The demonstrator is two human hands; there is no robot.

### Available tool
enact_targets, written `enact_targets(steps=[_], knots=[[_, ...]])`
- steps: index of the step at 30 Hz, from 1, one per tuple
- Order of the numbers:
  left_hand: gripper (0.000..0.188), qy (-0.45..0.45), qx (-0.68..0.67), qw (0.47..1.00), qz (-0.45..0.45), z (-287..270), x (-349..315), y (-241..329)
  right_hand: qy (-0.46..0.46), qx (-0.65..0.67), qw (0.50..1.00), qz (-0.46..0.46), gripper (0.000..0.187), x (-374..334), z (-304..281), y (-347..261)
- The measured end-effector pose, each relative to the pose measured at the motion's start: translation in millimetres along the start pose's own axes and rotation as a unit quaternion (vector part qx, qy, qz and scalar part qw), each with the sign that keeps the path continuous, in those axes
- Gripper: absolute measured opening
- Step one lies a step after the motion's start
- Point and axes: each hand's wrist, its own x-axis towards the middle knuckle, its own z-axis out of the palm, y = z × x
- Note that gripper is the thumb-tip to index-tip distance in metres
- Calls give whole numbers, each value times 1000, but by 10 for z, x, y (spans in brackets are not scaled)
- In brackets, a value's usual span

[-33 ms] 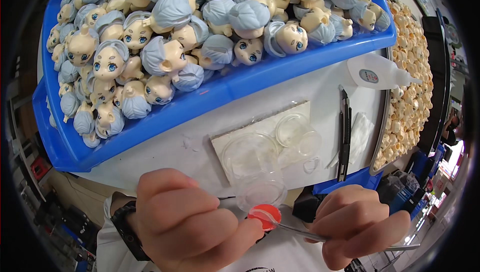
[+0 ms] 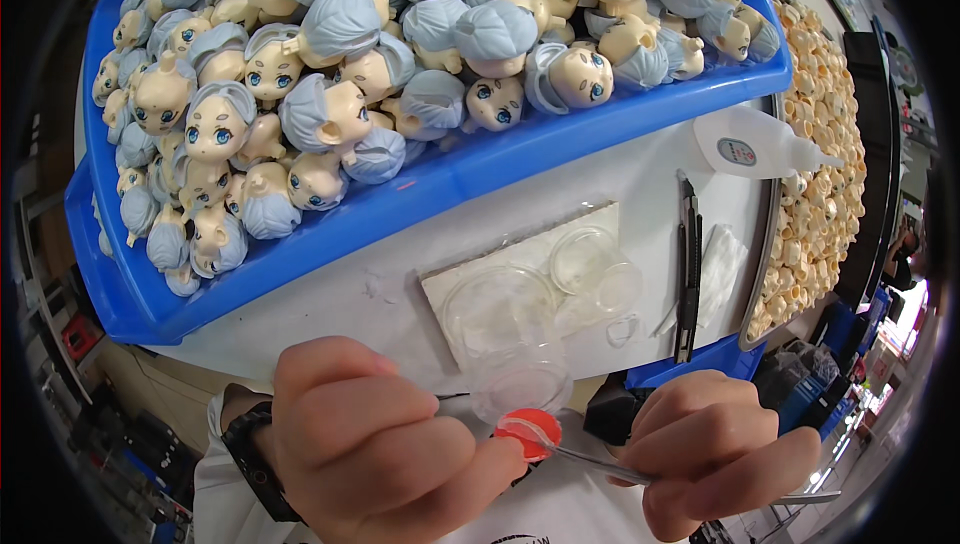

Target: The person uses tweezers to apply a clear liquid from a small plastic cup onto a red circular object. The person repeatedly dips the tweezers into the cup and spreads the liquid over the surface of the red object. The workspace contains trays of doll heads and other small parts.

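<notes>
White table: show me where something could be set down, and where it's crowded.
Barest: table between bin, board and cutter. Mostly bare: between bin, board and left hand. Crowded: cutter, white sheet and tray side by side; clear cups around the board.

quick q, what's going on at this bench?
A person's left hand pinches a small red piece, and the right hand holds a slim metal tool with its tip at that piece. Beyond the hands, clear round containers sit on the table, with a black cutter and a white bottle to their right. A blue bin full of blue-haired doll heads stands behind.
</notes>
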Motion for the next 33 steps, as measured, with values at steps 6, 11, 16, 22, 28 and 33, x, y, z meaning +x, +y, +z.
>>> enact_targets(steps=[6, 11, 16, 22, 28, 33], knots=[[23, -2, -1, 1000, -1, -8, 39, -14, -9, -25, 999, -41, 28, 64, -23, 9], [24, 10, -21, 1000, 13, 21, 2, -59, 7, -58, 998, -6, 32, 26, -25, -9], [25, 7, -21, 1000, 19, 17, -14, -73, 3, -51, 999, -7, 32, 23, -21, -1], [23, -9, -5, 1000, 14, -22, 23, -25, 28, -71, 997, -16, 31, 3, -26, -24], [18, 3, -16, 1000, 16, -9, -8, -59, -4, -24, 1000, -10, 30, 36, -58, -5], [18, 31, -1, 999, -10, -31, -81, -18, 70, 36, 997, 11, 28, 4, 15, 1]])
